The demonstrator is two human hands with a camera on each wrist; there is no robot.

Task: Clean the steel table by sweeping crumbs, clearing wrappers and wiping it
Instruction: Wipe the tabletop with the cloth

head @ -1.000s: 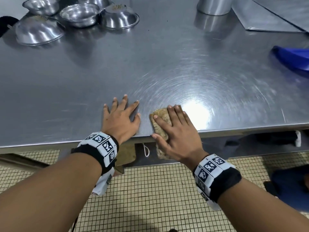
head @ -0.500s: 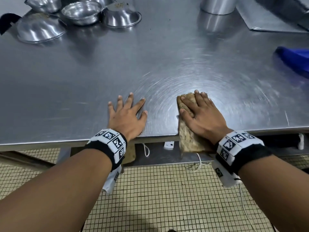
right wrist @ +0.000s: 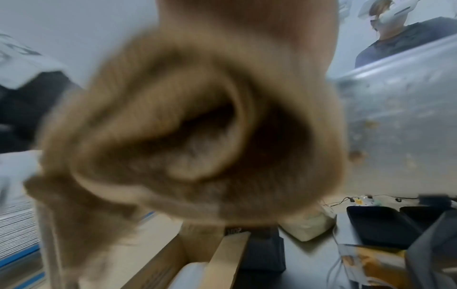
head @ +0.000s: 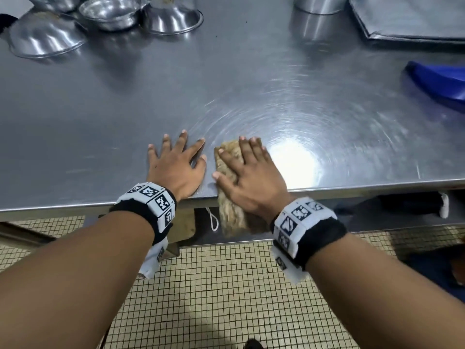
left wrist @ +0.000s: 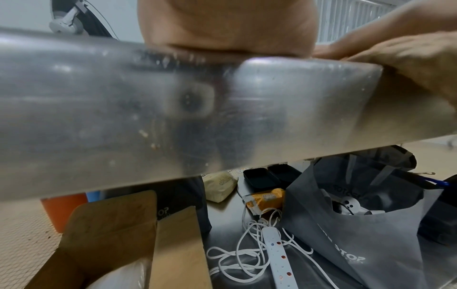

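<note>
My right hand [head: 247, 172] lies flat with straight fingers on a tan cloth [head: 227, 157] at the near edge of the steel table [head: 176, 91]. Part of the cloth hangs over the edge, and it fills the right wrist view as a blurred fold [right wrist: 188, 136]. My left hand [head: 176, 162] rests flat on the bare steel just left of the cloth, fingers spread, holding nothing. In the left wrist view only the heel of my left hand [left wrist: 227, 25] shows above the table's front rim [left wrist: 173, 109].
Several steel bowls [head: 110, 11] sit at the back left, a steel canister [head: 319, 3] and a flat steel tray [head: 407, 18] at the back right. A blue plastic thing [head: 442, 84] lies at the right edge. Under the table are a cardboard box [left wrist: 111, 244], a grey bag [left wrist: 358, 224] and a power strip [left wrist: 277, 254].
My right hand slid the cloth to the right along the near edge, then back left beside my left hand. The left hand stayed flat in place.
</note>
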